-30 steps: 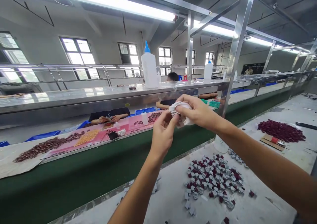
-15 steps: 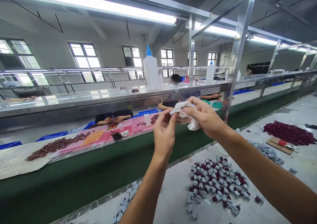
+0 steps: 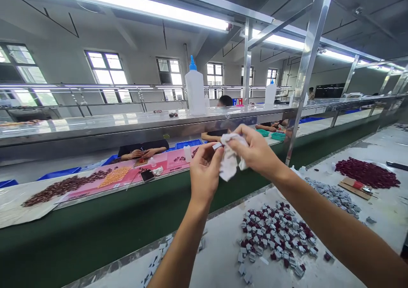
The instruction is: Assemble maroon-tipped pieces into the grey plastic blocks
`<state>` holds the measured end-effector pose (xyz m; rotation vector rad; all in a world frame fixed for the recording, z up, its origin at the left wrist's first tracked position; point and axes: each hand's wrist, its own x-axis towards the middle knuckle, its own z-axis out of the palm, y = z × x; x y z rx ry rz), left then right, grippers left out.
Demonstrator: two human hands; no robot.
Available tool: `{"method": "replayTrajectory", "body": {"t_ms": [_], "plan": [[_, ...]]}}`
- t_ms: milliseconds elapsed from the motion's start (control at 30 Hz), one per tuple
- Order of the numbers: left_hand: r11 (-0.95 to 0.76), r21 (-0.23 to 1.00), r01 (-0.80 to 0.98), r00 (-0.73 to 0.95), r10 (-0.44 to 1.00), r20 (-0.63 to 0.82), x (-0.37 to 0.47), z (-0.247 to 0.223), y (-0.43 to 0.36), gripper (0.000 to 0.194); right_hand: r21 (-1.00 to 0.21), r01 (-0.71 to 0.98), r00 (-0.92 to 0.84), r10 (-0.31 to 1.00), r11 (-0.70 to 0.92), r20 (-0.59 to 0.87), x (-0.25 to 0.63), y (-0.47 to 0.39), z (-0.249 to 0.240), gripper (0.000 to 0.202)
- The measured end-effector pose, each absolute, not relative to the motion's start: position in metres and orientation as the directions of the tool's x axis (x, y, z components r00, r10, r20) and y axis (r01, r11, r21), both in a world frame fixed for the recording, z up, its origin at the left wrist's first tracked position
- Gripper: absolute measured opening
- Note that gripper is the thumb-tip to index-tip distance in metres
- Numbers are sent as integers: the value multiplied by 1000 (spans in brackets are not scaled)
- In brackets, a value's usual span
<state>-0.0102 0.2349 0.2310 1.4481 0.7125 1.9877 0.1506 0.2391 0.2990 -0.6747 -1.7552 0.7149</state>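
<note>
Left hand (image 3: 204, 177) pinches a pale piece (image 3: 216, 145) (probably light, stiff), best held edgewise; right hand (image 3: 256, 151) bunches soft white cloth (image 3: 228, 165)

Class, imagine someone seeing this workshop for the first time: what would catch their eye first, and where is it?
Probably the bare hands raised mid-view: the left hand pinches a small pale piece, the right hand a crumpled white cloth. Below them spreads a grey-and-maroon heap; beyond, a blue-capped bottle stands on the metal shelf.
</note>
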Motion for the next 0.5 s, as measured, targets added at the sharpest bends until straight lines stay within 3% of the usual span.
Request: {"method": "replayTrajectory", "body": {"t_ms": [67, 200, 333, 367, 433, 467, 500], "plan": [[-691, 711, -131, -251, 717, 650, -14, 233, 232, 38, -690, 131, -132, 703, 712, 699, 143, 250, 310, 27], [-713, 688, -135, -270, 694, 667, -23, 240, 225, 40, -660, 212, -295, 691, 721, 660, 121, 263, 314, 17], [-718, 694, -59, -339, 668, 662, -31, 238, 216, 39, -679, 191, -404, 687, 709, 604, 113, 260, 313, 23], [-703, 711, -24, -351, 672, 652, -34, 234, 211, 38, -652, 217, -378, 678, 727, 630, 116, 258, 318, 22], [-638, 769, 37, -349, 713, 608, -43, 221, 195, 40, -576, 374, -98, 649, 727, 755, 126, 259, 340, 18], [-592, 803, 61, -344, 743, 574, -50, 212, 184, 41, -591, 390, 0, 642, 706, 767, 132, 265, 354, 9], [-541, 836, 88, -341, 773, 536, -59, 201, 171, 41, -610, 384, 44, 646, 693, 762, 136, 274, 369, 13]]}}
